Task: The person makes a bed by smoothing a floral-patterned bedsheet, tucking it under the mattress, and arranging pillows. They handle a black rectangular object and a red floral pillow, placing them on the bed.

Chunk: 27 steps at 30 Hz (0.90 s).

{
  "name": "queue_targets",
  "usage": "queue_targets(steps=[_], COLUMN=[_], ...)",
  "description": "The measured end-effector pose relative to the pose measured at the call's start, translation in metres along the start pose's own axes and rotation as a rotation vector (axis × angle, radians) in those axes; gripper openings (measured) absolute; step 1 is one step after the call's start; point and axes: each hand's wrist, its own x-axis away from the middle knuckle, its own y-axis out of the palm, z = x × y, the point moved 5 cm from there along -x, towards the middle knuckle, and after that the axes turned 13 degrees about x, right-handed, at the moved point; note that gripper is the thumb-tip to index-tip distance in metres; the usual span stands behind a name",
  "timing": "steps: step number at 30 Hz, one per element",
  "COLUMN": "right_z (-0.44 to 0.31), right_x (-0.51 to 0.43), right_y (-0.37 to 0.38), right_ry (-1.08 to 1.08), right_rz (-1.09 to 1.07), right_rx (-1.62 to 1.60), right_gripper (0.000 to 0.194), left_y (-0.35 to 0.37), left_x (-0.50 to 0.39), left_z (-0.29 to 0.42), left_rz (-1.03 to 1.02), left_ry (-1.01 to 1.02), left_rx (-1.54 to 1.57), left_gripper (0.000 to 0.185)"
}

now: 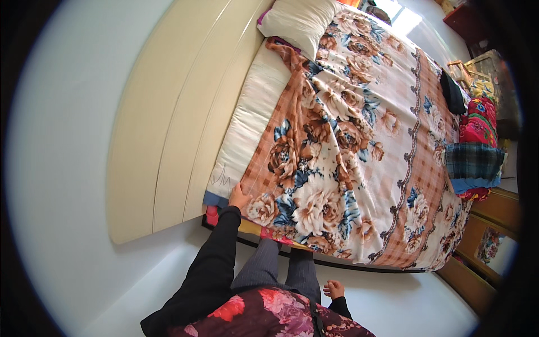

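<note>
A floral blanket (pixel 353 135) in brown, white and blue lies over the bed, wrinkled and bunched along its near left part. My left hand (pixel 240 196) is at the blanket's lower left corner, over the pale mattress (pixel 252 113); its fingertips are at the blanket's edge, and whether they grip it cannot be told. Beside my hip, away from the bed, my right hand (pixel 334 290) hangs with slightly curled fingers and holds nothing visible. A white pillow (pixel 301 23) rests at the top left of the bed, above a twisted fold of the blanket.
The cream headboard (pixel 168 126) stands along the bed's left side. At the right edge are a dark garment (pixel 452 93), a red floral textile (pixel 479 122) and a folded plaid cloth (pixel 475 161). Wooden drawers (pixel 471 269) stand at the lower right. The dark bed frame (pixel 358 266) borders my legs.
</note>
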Motion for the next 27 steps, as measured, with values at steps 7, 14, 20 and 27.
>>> queue_targets(steps=[7, 14, 20, 27], right_z=[-0.017, -0.031, -0.103, -0.102], right_x=[-0.011, -0.095, -0.104, -0.125], right_y=[0.011, 0.059, 0.107, 0.074], right_ry=[0.003, 0.083, 0.288, 0.158], right_rz=[0.055, -0.108, -0.107, 0.144], right_rx=[-0.001, -0.252, -0.518, -0.752], right_gripper=[0.018, 0.036, 0.093, 0.078], left_y=[0.016, -0.049, -0.117, -0.172], left_x=[0.003, 0.07, 0.136, 0.161], left_z=[0.002, 0.033, 0.016, 0.019], left_rz=[-0.143, 0.016, 0.047, 0.18], left_ry=[-0.056, -0.163, -0.21, -0.12], left_rx=[0.23, 1.028, 1.042, 0.955], left_gripper=[0.036, 0.023, 0.026, 0.026])
